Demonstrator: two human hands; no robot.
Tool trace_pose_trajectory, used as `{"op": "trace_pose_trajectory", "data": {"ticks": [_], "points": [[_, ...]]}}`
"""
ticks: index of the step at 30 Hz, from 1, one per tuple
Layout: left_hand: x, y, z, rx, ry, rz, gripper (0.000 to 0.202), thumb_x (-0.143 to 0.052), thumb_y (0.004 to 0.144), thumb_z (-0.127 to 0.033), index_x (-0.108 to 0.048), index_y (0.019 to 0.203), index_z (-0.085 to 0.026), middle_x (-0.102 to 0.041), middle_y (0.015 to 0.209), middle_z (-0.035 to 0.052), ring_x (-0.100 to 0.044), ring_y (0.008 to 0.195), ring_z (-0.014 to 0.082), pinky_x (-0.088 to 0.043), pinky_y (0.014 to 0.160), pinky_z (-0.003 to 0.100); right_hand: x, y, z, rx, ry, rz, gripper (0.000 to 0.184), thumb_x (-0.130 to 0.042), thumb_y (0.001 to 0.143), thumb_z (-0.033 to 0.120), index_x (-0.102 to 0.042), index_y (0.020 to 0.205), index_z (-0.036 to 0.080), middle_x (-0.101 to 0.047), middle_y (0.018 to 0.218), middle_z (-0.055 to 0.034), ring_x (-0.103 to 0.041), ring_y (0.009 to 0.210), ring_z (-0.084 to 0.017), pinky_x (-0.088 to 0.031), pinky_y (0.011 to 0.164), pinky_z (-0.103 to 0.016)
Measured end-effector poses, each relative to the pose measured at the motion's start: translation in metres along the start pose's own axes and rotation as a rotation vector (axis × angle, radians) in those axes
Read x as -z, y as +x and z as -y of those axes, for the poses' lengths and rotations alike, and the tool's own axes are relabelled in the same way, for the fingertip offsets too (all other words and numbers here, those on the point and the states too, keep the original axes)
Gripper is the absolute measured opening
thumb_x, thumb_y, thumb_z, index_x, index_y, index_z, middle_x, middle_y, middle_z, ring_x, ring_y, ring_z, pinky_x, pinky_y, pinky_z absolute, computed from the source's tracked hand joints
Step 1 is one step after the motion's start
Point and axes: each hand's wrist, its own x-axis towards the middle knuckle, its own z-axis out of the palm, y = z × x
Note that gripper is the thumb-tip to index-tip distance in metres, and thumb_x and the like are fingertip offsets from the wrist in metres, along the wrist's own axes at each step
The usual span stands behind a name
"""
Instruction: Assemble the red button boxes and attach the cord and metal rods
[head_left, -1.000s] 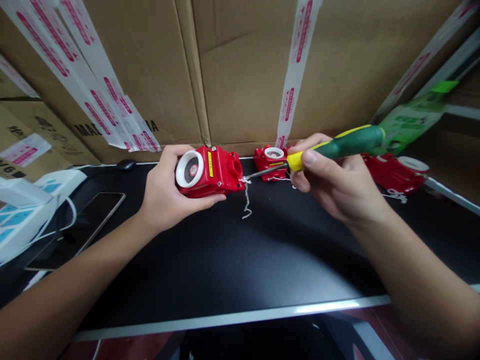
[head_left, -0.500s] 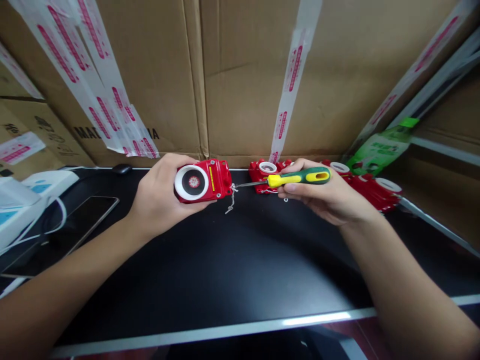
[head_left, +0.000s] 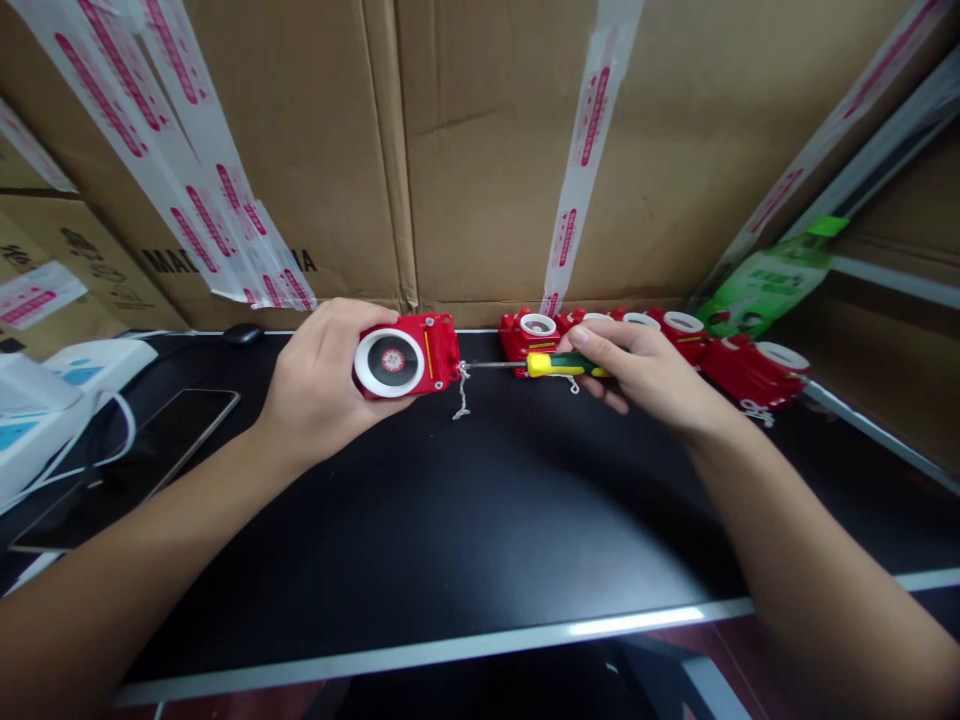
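Observation:
My left hand (head_left: 311,385) is closed around a red plastic box (head_left: 441,352) with a white ring and a dark round centre on its face. A thin white cord (head_left: 462,398) dangles from the box's right end. In my right hand (head_left: 637,365) is a screwdriver (head_left: 547,364) with a yellow and green handle, gripped by thumb and fingers. It lies level, its metal shaft pointing left, and the tip meets the box's right end beside the cord. Whether the tip sits in a screw is too small to tell.
Several similar red boxes (head_left: 757,372) stand in a row along the back right. A green bottle (head_left: 776,280) leans behind them. Cardboard (head_left: 480,200) walls the back. At left are a phone (head_left: 169,440), a white power strip (head_left: 45,400) and a small black object (head_left: 244,335).
My right hand has shifted its grip along the screwdriver handle, which has levelled and now points straight at the box. The left hand still holds the box, with little movement.

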Motion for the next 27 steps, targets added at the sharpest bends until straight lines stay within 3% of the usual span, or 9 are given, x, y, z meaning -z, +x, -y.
{"op": "trace_pose_trajectory", "data": {"ticks": [2, 5, 9, 12, 15, 17, 22, 24, 27], "points": [[-0.001, 0.000, 0.003, -0.005, 0.007, -0.013, 0.060, -0.087, 0.081, -0.049, -0.057, 0.128, -0.027, -0.072, 0.120, 0.0070, -0.072, 0.108, 0.0291, -0.061, 0.095, 0.048, 0.002, -0.001, 0.000, 0.025, 0.057, 0.023, 0.038, -0.072, 0.097, 0.057, -0.062, 0.094, 0.020, -0.060, 0.061, 0.0034, -0.046, 0.042, -0.006, -0.030, 0.037, -0.019], [-0.001, 0.000, 0.010, 0.010, 0.029, -0.035, 0.061, -0.085, 0.081, -0.052, -0.058, 0.128, -0.024, -0.071, 0.118, 0.0060, -0.072, 0.106, 0.0280, -0.062, 0.092, 0.047, 0.006, -0.002, 0.003, 0.055, 0.143, 0.123, 0.036, -0.083, 0.091, 0.046, -0.058, 0.097, 0.021, -0.066, 0.071, 0.0021, -0.055, 0.049, -0.007, -0.039, 0.044, -0.020], [0.000, 0.000, 0.018, -0.002, 0.048, -0.020, 0.061, -0.082, 0.083, -0.053, -0.057, 0.131, -0.026, -0.071, 0.121, 0.0051, -0.072, 0.109, 0.0285, -0.061, 0.095, 0.048, 0.007, 0.000, 0.005, 0.057, 0.079, 0.159, 0.038, -0.082, 0.090, 0.048, -0.063, 0.097, 0.016, -0.076, 0.084, -0.0071, -0.063, 0.052, -0.011, -0.047, 0.046, -0.024], [0.001, 0.000, 0.022, -0.062, 0.016, -0.048, 0.067, -0.089, 0.078, -0.049, -0.056, 0.133, -0.028, -0.072, 0.124, 0.0061, -0.072, 0.110, 0.0290, -0.061, 0.096, 0.048, 0.002, 0.003, 0.002, 0.051, 0.024, 0.101, 0.042, -0.073, 0.096, 0.057, -0.063, 0.092, 0.016, -0.079, 0.084, -0.0098, -0.058, 0.044, -0.008, -0.040, 0.040, -0.024], [0.001, -0.001, 0.026, -0.137, -0.013, -0.058, 0.073, -0.094, 0.074, -0.047, -0.057, 0.134, -0.026, -0.073, 0.127, 0.0072, -0.073, 0.112, 0.0303, -0.061, 0.097, 0.049, -0.004, 0.004, -0.004, 0.054, -0.057, 0.029, 0.052, -0.052, 0.104, 0.069, -0.058, 0.089, 0.019, -0.069, 0.064, -0.0022, -0.043, 0.034, -0.005, -0.026, 0.035, -0.025], [0.001, 0.000, 0.028, -0.128, 0.006, -0.059, 0.075, -0.095, 0.072, -0.047, -0.059, 0.134, -0.025, -0.074, 0.126, 0.0082, -0.072, 0.112, 0.0316, -0.061, 0.098, 0.050, -0.005, 0.003, -0.007, 0.055, -0.065, 0.011, 0.054, -0.047, 0.103, 0.073, -0.057, 0.094, 0.020, -0.059, 0.058, 0.0026, -0.042, 0.037, -0.006, -0.025, 0.036, -0.024], [0.004, 0.003, 0.031, -0.125, 0.038, -0.103, 0.074, -0.095, 0.072, -0.047, -0.058, 0.132, -0.024, -0.074, 0.123, 0.0073, -0.072, 0.109, 0.0288, -0.061, 0.095, 0.047, 0.003, -0.002, -0.001, 0.072, -0.009, 0.142, 0.041, -0.078, 0.094, 0.051, -0.054, 0.112, 0.022, -0.056, 0.066, 0.0071, -0.049, 0.053, -0.009, -0.040, 0.052, -0.024], [0.005, 0.003, 0.031, -0.156, 0.036, -0.090, 0.075, -0.095, 0.073, -0.045, -0.056, 0.134, -0.025, -0.074, 0.125, 0.0076, -0.072, 0.111, 0.0290, -0.060, 0.096, 0.047, 0.006, -0.002, 0.003, 0.100, -0.035, 0.145, 0.038, -0.079, 0.094, 0.046, -0.058, 0.111, 0.020, -0.057, 0.061, 0.0067, -0.052, 0.054, -0.011, -0.041, 0.055, -0.027], [0.006, 0.003, 0.030, -0.237, 0.022, -0.060, 0.075, -0.094, 0.074, -0.039, -0.054, 0.137, -0.026, -0.073, 0.131, 0.0093, -0.071, 0.115, 0.0302, -0.060, 0.099, 0.050, 0.007, -0.001, 0.004, 0.099, -0.067, 0.103, 0.037, -0.077, 0.095, 0.052, -0.065, 0.100, 0.018, -0.068, 0.066, -0.0003, -0.055, 0.051, -0.011, -0.040, 0.051, -0.029]]}}
